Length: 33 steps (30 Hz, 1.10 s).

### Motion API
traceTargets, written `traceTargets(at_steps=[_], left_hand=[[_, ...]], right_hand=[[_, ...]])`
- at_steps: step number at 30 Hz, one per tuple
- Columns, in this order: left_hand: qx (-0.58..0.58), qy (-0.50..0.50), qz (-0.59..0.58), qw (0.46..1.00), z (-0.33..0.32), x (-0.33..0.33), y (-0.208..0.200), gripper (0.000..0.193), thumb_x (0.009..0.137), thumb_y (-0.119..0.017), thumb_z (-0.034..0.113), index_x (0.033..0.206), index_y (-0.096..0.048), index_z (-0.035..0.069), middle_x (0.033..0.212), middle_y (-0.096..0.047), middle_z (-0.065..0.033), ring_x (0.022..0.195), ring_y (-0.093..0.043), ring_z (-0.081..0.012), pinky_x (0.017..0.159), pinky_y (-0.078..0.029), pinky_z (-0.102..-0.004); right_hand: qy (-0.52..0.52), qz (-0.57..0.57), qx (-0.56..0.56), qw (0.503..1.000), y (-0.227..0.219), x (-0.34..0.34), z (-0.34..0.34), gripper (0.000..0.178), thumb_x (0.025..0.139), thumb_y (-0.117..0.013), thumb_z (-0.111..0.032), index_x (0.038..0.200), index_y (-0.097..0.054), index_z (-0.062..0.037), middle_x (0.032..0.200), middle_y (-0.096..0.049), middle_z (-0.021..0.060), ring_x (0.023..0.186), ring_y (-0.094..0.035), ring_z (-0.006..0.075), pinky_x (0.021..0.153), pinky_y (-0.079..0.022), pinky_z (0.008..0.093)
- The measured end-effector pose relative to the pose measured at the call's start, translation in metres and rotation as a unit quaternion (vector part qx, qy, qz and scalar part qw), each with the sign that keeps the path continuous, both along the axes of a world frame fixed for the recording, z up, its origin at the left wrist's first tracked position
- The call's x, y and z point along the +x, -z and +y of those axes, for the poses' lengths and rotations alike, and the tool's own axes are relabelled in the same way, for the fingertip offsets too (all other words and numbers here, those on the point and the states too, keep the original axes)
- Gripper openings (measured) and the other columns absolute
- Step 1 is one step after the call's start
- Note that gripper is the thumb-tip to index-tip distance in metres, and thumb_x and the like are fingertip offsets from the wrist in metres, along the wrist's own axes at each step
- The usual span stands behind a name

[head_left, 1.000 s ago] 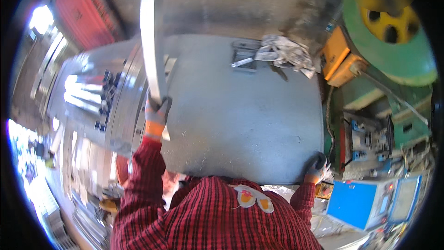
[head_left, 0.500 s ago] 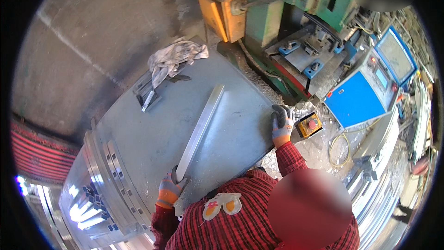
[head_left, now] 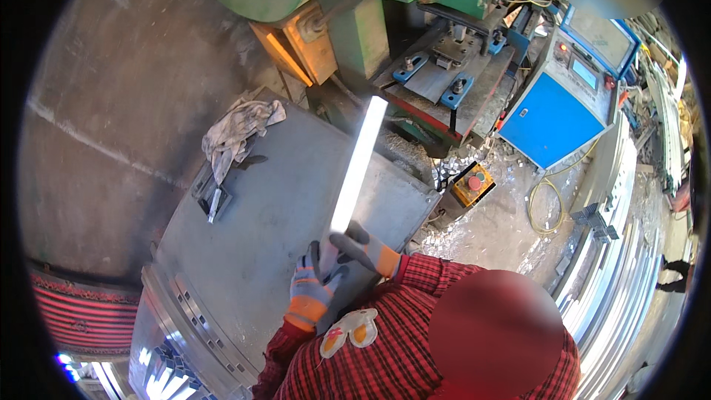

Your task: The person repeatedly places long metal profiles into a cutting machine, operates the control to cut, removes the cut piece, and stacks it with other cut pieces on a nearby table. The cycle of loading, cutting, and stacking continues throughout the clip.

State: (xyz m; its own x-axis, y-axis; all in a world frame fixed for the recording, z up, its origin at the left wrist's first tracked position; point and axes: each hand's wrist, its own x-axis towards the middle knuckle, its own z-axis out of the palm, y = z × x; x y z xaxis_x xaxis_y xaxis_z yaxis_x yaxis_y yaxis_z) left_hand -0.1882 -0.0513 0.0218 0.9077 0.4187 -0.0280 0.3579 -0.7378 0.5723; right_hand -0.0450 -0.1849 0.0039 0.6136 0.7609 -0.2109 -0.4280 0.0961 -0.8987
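A long, bright aluminium bar (head_left: 359, 167) slants over the grey metal table, its far end raised and pointing toward the green machine. My left hand (head_left: 315, 285), in a grey and orange work glove, is closed round the bar's near end. Just to the right, my right hand (head_left: 368, 248), gloved alike, grips the bar slightly farther up. Fingers of both hands partly cover the near end.
The grey table (head_left: 274, 200) carries a crumpled rag (head_left: 241, 133) and slotted metal profiles (head_left: 196, 311) along its left side. Beyond stands a green press (head_left: 359, 41) with blue clamps. At right are a blue control cabinet (head_left: 555, 118) and a yellow button box (head_left: 472, 184).
My right hand has left the table's right edge and taken hold of the bar beside my left. The bar has been lifted and shifted right. The view has also moved.
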Motion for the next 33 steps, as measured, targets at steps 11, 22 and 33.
traceTargets(at_steps=[11,22,33], left_hand=[[0.047,0.098,0.049,0.993,0.014,0.04,-0.021,0.095,0.079,-0.08,0.038,0.151,-0.032,0.001,0.125,-0.057,-0.0238,0.111,-0.058,-0.0403,0.094,-0.048,-0.0461],[0.063,0.071,0.069,0.993,0.011,0.113,-0.013,0.073,0.085,-0.072,0.04,0.143,-0.045,0.005,0.127,-0.057,-0.0219,0.115,-0.054,-0.0426,0.098,-0.045,-0.0482],[0.057,0.104,0.019,0.993,0.045,0.135,0.008,0.07,0.084,-0.073,0.038,0.141,-0.047,0.004,0.123,-0.056,-0.0239,0.111,-0.054,-0.0438,0.094,-0.046,-0.0492]], right_hand=[[0.254,0.082,0.128,0.955,0.031,0.113,-0.014,0.048,0.094,-0.071,-0.039,0.125,-0.058,-0.0043,0.108,-0.066,0.0037,0.096,-0.061,0.0112,0.083,-0.053,0.03],[0.296,0.014,0.05,0.954,0.063,0.187,0.003,0.056,0.092,-0.07,-0.046,0.128,-0.06,-0.0038,0.111,-0.066,0.0021,0.099,-0.06,0.0122,0.089,-0.049,0.0294],[0.339,0.067,0.081,0.935,0.06,0.2,0.017,0.046,0.092,-0.074,-0.033,0.125,-0.061,-0.0027,0.105,-0.067,0.0019,0.095,-0.062,0.0107,0.083,-0.051,0.0269]])
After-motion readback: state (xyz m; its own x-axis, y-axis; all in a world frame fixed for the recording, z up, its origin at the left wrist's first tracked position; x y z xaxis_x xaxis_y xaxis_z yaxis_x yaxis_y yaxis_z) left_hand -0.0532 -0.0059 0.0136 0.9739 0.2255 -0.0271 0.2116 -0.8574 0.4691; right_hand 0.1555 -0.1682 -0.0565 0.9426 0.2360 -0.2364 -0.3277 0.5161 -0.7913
